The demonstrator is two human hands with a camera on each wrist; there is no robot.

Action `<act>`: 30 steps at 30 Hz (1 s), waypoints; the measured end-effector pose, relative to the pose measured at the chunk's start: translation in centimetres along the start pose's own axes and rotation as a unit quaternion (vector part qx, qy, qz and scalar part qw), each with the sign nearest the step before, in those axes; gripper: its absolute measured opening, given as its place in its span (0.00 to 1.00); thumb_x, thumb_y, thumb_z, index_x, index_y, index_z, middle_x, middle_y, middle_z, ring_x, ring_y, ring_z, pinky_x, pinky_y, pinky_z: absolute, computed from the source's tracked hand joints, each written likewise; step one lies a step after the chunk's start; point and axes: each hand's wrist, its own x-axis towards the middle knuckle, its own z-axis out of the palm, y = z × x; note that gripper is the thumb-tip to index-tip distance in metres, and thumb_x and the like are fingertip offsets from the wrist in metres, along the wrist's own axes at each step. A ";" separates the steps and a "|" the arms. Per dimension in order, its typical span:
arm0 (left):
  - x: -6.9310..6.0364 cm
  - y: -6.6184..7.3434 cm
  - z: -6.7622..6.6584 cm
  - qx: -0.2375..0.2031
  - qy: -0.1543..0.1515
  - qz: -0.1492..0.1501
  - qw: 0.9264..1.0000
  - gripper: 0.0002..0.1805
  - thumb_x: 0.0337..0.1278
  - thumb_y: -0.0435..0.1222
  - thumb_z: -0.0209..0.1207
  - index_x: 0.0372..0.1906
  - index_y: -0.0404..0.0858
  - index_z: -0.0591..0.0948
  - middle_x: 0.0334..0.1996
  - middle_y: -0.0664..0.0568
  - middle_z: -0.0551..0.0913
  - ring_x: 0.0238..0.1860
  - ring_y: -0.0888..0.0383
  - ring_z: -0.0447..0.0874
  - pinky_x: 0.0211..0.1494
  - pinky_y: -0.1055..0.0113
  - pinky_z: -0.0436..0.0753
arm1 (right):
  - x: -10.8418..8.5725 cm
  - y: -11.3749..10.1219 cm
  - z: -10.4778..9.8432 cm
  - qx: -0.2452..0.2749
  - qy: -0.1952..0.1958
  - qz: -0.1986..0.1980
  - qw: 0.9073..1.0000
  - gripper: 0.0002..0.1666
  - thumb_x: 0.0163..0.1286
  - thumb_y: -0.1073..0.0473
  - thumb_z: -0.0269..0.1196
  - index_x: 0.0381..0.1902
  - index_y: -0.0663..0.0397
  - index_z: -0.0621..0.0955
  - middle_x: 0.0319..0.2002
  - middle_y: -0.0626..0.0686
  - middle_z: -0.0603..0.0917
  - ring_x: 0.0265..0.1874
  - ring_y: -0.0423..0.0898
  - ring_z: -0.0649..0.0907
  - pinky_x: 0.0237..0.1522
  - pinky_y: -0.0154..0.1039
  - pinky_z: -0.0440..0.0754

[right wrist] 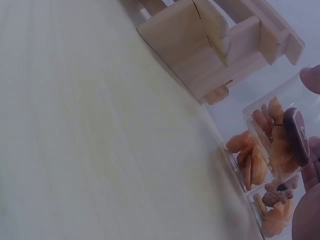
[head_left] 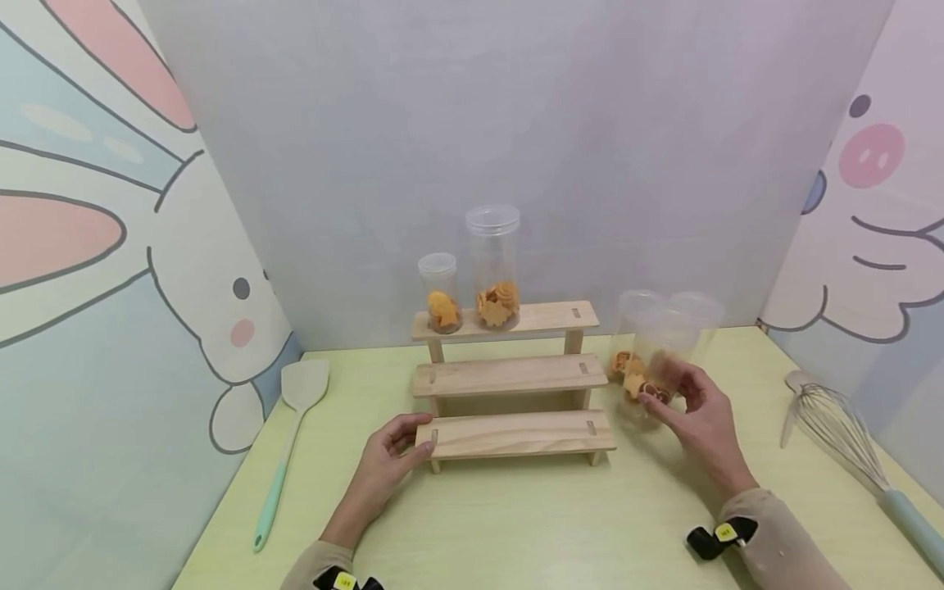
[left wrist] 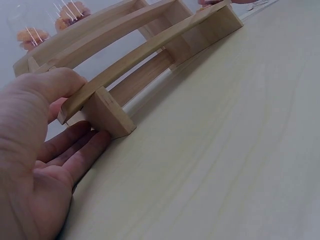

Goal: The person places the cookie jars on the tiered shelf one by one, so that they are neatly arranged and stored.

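Observation:
A three-step wooden shelf (head_left: 509, 375) stands in the middle of the table. My left hand (head_left: 391, 451) grips the left end of its lowest step; in the left wrist view the thumb lies along the board and the other fingers reach by the leg. On the top step stand a small clear jar (head_left: 438, 287) and a taller clear jar (head_left: 494, 254), both with orange cookies. Right of the shelf, my right hand (head_left: 704, 414) holds a clear cookie jar (right wrist: 277, 135), raised off the table in the right wrist view. Two more jars with cookies (right wrist: 247, 160) stand behind it.
On the left lies a spatula (head_left: 288, 442) with a mint handle. A whisk (head_left: 848, 434) lies at the right edge, beside a metal-looking utensil end (head_left: 795, 385). Cartoon-printed walls (head_left: 192, 270) and a plain back wall (head_left: 479, 123) enclose the table.

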 end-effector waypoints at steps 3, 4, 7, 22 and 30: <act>0.0 0.0 0.0 -0.001 0.000 0.000 1.000 0.24 0.73 0.34 0.73 0.69 0.40 0.84 0.69 0.44 0.83 0.66 0.47 0.83 0.66 0.70 0.83 | 0.3 -0.7 -0.2 -0.001 0.005 -0.009 1.000 0.39 0.64 0.80 0.77 0.71 0.70 0.77 0.58 0.45 0.85 0.56 0.39 0.83 0.61 0.23 0.79; 0.0 0.0 0.0 -0.001 0.000 -0.001 1.000 0.24 0.74 0.34 0.73 0.69 0.40 0.84 0.69 0.44 0.83 0.66 0.47 0.83 0.66 0.70 0.83 | 0.4 -1.0 -0.2 0.000 0.007 -0.010 1.000 0.39 0.64 0.80 0.77 0.71 0.69 0.77 0.58 0.45 0.85 0.56 0.39 0.83 0.60 0.24 0.79; 0.0 0.0 0.0 -0.002 0.000 0.000 1.000 0.24 0.74 0.35 0.73 0.70 0.40 0.83 0.69 0.44 0.83 0.66 0.47 0.83 0.66 0.70 0.83 | 0.6 -1.8 -0.5 0.005 0.010 -0.018 1.000 0.41 0.63 0.81 0.77 0.73 0.67 0.77 0.58 0.45 0.86 0.54 0.39 0.83 0.58 0.23 0.80; 0.0 -0.1 -0.1 0.001 0.002 0.004 1.000 0.24 0.73 0.34 0.73 0.70 0.40 0.84 0.68 0.44 0.84 0.64 0.48 0.84 0.65 0.70 0.83 | 2.6 -6.2 -0.9 0.136 -0.003 -0.083 0.987 0.37 0.61 0.89 0.70 0.69 0.78 0.77 0.59 0.59 0.86 0.57 0.47 0.81 0.62 0.29 0.78; 0.1 -0.1 0.0 0.003 0.000 0.001 1.000 0.24 0.74 0.34 0.73 0.70 0.39 0.84 0.67 0.44 0.84 0.64 0.49 0.84 0.66 0.70 0.83 | 4.5 -8.3 -0.4 0.164 -0.016 -0.108 0.980 0.35 0.65 0.87 0.69 0.70 0.79 0.76 0.60 0.61 0.86 0.58 0.48 0.83 0.65 0.30 0.79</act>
